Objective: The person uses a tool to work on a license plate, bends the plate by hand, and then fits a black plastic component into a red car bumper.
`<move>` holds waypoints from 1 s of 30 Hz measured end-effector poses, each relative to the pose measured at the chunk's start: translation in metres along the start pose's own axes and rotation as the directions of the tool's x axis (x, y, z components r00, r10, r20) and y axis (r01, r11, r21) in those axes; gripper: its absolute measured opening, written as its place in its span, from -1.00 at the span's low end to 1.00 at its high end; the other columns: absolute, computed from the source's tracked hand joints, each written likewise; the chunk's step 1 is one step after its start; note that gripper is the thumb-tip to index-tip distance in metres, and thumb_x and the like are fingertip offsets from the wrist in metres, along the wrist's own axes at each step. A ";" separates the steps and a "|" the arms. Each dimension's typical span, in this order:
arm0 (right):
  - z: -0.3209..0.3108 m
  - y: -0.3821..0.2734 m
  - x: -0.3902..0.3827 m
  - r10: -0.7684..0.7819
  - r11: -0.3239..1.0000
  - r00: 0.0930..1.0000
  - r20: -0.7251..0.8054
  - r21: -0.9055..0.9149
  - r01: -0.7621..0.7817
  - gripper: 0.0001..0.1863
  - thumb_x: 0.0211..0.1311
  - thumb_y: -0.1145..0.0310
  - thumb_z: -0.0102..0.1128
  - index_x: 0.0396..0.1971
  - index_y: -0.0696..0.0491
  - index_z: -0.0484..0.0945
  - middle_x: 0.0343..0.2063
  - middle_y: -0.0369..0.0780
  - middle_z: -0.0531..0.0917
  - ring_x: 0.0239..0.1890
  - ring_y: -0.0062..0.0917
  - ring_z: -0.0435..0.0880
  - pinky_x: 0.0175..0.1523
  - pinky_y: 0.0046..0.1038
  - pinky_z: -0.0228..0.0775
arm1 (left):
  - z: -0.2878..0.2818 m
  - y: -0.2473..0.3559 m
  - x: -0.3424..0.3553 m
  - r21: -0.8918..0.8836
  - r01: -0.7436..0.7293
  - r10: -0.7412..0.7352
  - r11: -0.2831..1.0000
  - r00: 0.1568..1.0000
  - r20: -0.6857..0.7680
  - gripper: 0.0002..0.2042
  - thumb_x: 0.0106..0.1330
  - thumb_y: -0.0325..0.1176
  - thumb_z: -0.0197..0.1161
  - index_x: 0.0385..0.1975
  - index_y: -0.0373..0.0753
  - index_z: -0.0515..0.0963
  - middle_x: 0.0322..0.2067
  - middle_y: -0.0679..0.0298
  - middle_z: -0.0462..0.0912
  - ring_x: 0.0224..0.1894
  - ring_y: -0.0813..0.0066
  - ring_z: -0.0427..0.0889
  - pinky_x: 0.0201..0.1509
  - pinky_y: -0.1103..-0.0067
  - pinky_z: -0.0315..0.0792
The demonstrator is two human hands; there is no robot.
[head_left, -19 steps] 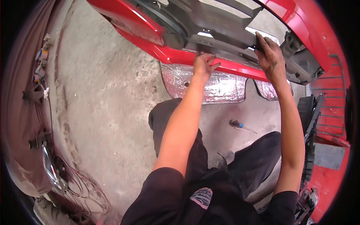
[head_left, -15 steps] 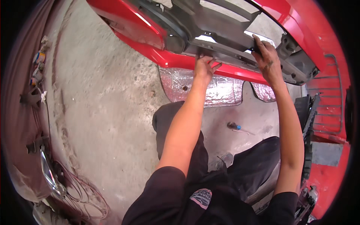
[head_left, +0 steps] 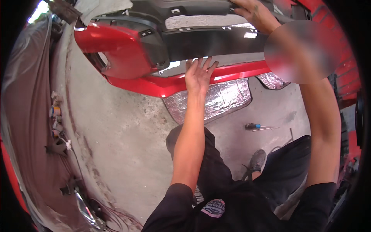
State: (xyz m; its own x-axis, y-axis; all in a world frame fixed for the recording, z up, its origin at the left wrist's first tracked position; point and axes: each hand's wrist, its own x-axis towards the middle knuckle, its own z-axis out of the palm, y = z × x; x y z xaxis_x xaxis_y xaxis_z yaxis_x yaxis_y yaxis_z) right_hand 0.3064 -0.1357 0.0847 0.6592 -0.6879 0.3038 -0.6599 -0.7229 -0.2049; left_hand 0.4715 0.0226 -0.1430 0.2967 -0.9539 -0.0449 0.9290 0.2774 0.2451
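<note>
A red car bumper (head_left: pixel 162 88) with a dark inner side and cut-outs stands in front of me. At its lower part, my left hand (head_left: pixel 199 77) is palm up with fingers spread, the fingertips at the edge of the dark grey plastic panel (head_left: pixel 216 43). Higher up on the right, my right hand (head_left: pixel 257 14) reaches over the upper dark part, its fingers stretched out and partly cut off by the top of the view. A blurred patch covers part of my right forearm. Beneath the bumper lies a silver foil mat (head_left: pixel 224 98).
On the floor, a screwdriver (head_left: pixel 253 126) with a black and blue handle lies beside a thin metal rod (head_left: pixel 262 130). A brown cloth cover (head_left: pixel 29 96) hangs on the left, with cables (head_left: pixel 116 218) below it. Red bodywork (head_left: pixel 328 19) stands at the right.
The bumper has turned, so more of its dark inner side faces me. My right hand has moved up and farther over it. My left hand has shifted slightly left and down, its fingers spreading.
</note>
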 end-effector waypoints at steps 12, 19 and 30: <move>0.015 0.039 0.040 -0.228 0.969 0.946 -0.229 -0.146 0.198 -0.67 0.41 0.27 0.10 0.03 0.02 0.72 0.09 -0.16 0.71 0.02 -0.19 0.69 0.09 -0.16 0.54 | 0.024 -0.004 -0.006 0.184 -0.050 0.041 0.982 0.998 0.049 -0.60 0.33 -0.52 0.14 0.18 -0.19 0.39 0.38 -0.06 0.27 0.53 -0.20 0.13 0.56 -0.27 -0.01; 0.035 0.085 0.060 -0.606 0.736 0.760 -0.235 -0.528 0.423 -0.65 0.47 0.27 0.04 0.10 0.02 0.67 0.13 -0.16 0.68 0.13 -0.26 0.64 0.21 -0.25 0.47 | 0.030 -0.014 0.003 0.211 -0.069 0.047 0.975 0.993 0.111 -0.42 0.29 -0.53 0.15 0.35 -0.15 0.25 0.38 -0.06 0.22 0.53 -0.23 0.11 0.54 -0.27 0.05; 0.015 0.046 0.038 -0.208 0.973 0.957 -0.200 -0.145 0.181 -0.55 0.49 0.14 0.05 0.14 0.16 0.59 -0.05 0.05 0.68 0.06 -0.04 0.60 0.18 -0.12 0.42 | 0.025 -0.007 0.000 0.229 -0.065 0.033 0.971 0.989 0.143 -0.33 0.28 -0.48 0.15 0.41 -0.12 0.12 0.39 -0.05 0.21 0.51 -0.23 0.14 0.53 -0.24 0.11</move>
State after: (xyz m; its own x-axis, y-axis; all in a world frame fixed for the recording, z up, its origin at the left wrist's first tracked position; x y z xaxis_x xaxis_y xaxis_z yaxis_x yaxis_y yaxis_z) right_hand 0.3068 -0.1963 0.0731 0.6964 -0.4948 0.5198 -0.5747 -0.8183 -0.0089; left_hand 0.4591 0.0180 -0.1201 0.2926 -0.9508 0.1019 0.8322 0.3057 0.4627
